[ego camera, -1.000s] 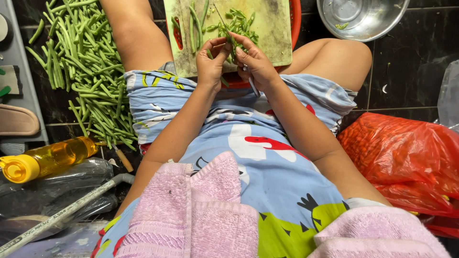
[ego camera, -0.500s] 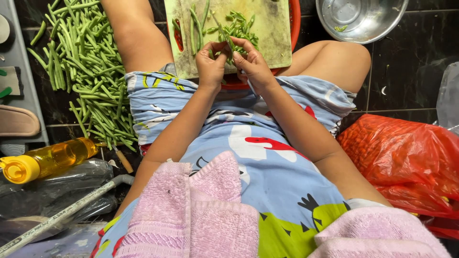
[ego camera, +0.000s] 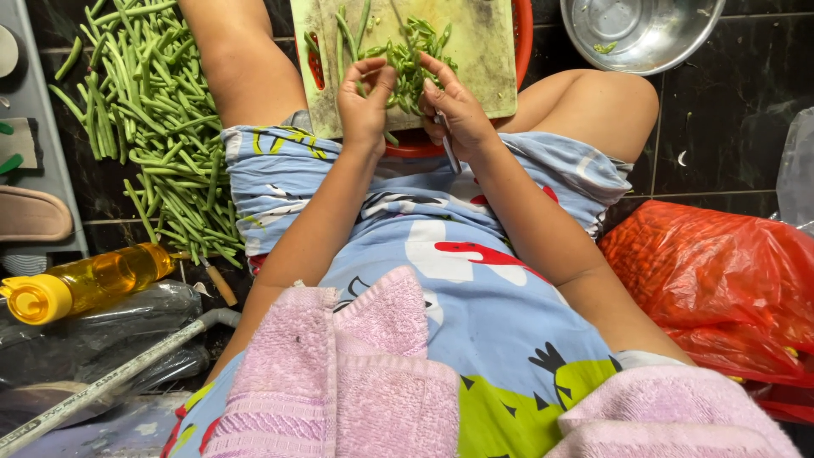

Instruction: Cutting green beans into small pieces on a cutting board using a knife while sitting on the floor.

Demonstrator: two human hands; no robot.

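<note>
A pale green cutting board rests over a red basin between my knees, with cut green beans heaped on it. My left hand pinches a green bean at the board's near edge. My right hand is beside it, fingers touching the same beans, and a small knife sticks out below its palm, blade pointing toward my lap. Both hands nearly touch each other.
A big pile of whole green beans lies on the dark tiled floor at left. A metal bowl stands at top right. A red plastic bag is at right; a yellow-capped oil bottle and a slipper at left.
Both hands have shifted slightly on the board, fingers reworking the bean between them. Nothing else has moved.
</note>
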